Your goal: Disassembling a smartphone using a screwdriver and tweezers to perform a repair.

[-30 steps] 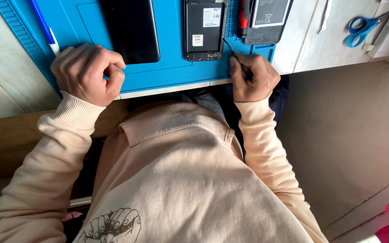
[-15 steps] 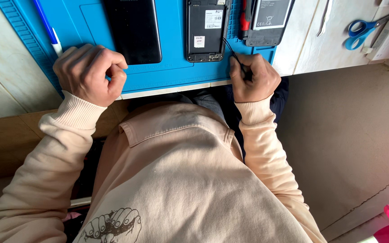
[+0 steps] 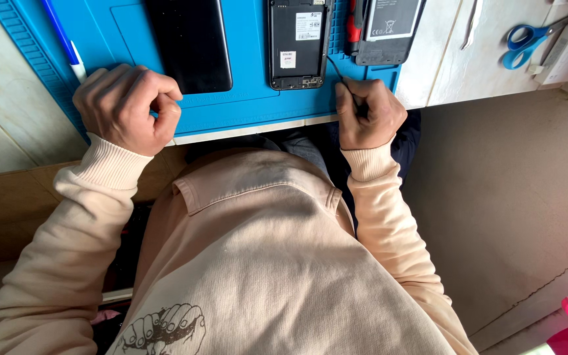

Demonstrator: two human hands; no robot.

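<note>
Two bare hands rest at the near edge of a blue work mat point(image 3: 244, 112) that lies on a pale tabletop point(image 3: 438, 59). Left hand point(image 3: 128, 108): fingers curled into a loose fist, knuckles up, sitting on the mat's front border; whether anything lies inside the fist cannot be told. Right hand point(image 3: 368, 115): fingers clenched around a thin dark tool point(image 3: 335, 68), whose slim tip slants up and to the left, ending just beside the lower right corner of an opened phone point(image 3: 299, 43). This phone lies back-side up on the mat with its cover off, showing a dark inner frame with pale labels. Just beside it, further along the mat, lies a black phone panel point(image 3: 192, 43) with a glossy, unlit face; the left hand sits near its lower corner without touching it. On the other side of the opened phone lies a grey battery point(image 3: 389, 29), with a red-handled tool point(image 3: 352, 26) between the two. A blue and white pen point(image 3: 64, 43) lies slanted at the mat's far left edge. Blue-handled scissors point(image 3: 527, 43) lie on the tabletop, well apart from both hands. Cream sweatshirt sleeves point(image 3: 389, 217) cover both forearms
</note>
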